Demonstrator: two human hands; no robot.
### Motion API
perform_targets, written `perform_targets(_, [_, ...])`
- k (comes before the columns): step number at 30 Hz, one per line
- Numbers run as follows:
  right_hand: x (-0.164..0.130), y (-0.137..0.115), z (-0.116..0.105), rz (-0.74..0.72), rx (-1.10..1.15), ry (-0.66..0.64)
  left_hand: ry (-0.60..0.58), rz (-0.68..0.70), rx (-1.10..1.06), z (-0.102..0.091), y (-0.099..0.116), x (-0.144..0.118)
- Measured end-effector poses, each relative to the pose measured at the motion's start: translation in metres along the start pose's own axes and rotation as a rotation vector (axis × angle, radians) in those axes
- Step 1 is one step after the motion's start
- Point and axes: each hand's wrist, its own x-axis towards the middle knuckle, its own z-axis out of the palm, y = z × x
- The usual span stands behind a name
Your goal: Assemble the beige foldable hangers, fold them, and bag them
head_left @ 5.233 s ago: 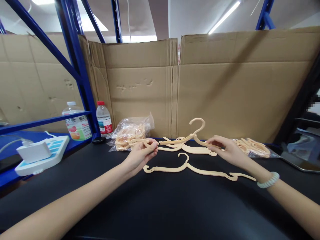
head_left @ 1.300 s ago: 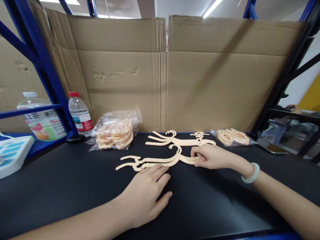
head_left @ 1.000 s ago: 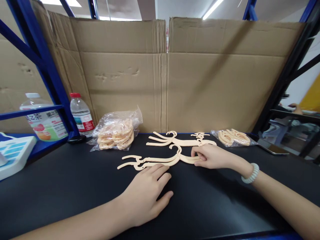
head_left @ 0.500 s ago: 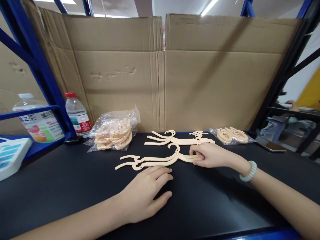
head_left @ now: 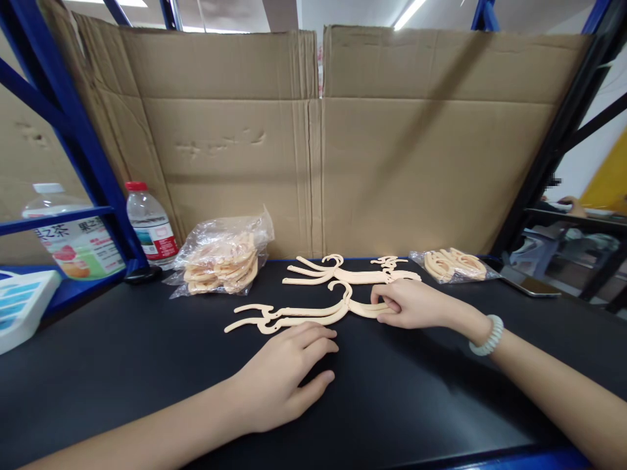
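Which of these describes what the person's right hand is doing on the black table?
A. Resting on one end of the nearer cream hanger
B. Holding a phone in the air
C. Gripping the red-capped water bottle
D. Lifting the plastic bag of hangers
A: the right hand lies over the right end of the nearer cream hanger, which lies flat on the black table.

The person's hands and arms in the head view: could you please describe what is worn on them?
Both forearms are bare, with no sleeves in view and no gloves. The left hand carries no ring, watch or band that shows. The right hand has a pale, whitish-green beaded bracelet around its wrist. No markings or nail colour can be made out on either hand.
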Motion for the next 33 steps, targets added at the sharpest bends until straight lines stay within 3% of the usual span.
perform_targets(28, [0.0001,-0.0005,0.001,0.001,-0.01,0.004,0.015,0.016,-0.014,0.0015,-0.0022,-0.0003])
perform_targets(33, [0.0031,0.0053,-0.0008,-0.015,0.087,0.024,0.041,0.018,-0.027,0.0025,-0.0041,0.0])
